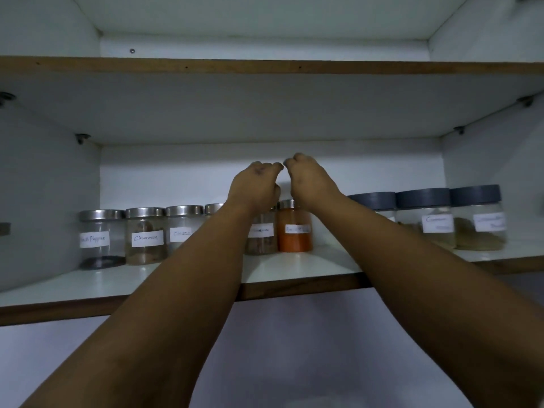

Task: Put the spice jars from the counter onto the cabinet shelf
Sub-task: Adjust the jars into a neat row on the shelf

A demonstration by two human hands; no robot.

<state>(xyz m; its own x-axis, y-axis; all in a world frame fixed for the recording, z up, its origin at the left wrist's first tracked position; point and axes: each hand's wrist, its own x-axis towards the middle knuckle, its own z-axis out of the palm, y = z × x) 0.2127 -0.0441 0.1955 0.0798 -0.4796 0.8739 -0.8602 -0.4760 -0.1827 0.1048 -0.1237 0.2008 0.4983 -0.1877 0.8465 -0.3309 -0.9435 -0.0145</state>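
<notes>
Spice jars stand in a row on the lower cabinet shelf [294, 273]. On the left are steel-lidded jars labelled pepper [101, 240], cinnamon [146, 235] and cloves [182, 228]. In the middle stand a brown-filled jar [262, 238] and an orange-filled jar [295, 231]. My left hand [254, 187] is raised in front of the brown jar's top and hides its lid. My right hand [309, 179] hovers just right of the orange jar's lid. Both hands show their backs with knuckles bent away, so the fingers are hidden. The knuckles of the two hands nearly touch.
Three jars with dark blue lids [424, 219] stand at the right of the shelf. An upper shelf [265, 66] runs above, and the cabinet side walls close in left and right. Bare shelf surface lies in front of the jar row.
</notes>
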